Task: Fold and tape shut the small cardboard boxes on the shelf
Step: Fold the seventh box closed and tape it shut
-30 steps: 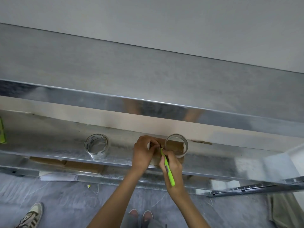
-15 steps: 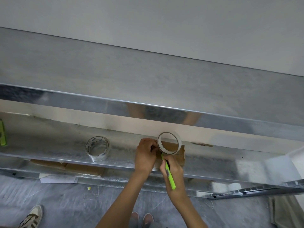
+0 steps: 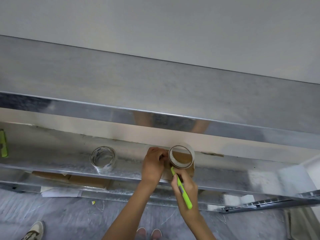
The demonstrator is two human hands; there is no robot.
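A small brown cardboard box [image 3: 190,172] lies on the metal shelf [image 3: 60,153], mostly covered by my hands. A roll of clear tape [image 3: 181,155] stands tilted on edge above the box, and the cardboard shows through its hole. My left hand [image 3: 154,163] has its fingers curled at the roll's left side, seemingly pinching the tape there. My right hand [image 3: 186,186] grips a bright green utility knife [image 3: 181,187], whose tip touches the bottom of the roll.
A second tape roll [image 3: 103,158] stands on the shelf to the left. A green object [image 3: 3,144] lies at the far left edge. Flat cardboard [image 3: 72,179] and white paper [image 3: 60,193] lie on the lower shelf. Another person's shoe [image 3: 34,230] is on the floor.
The tape roll has been tipped up from lying on the box and shifted left toward my left hand. The knife tip stays at its lower edge.
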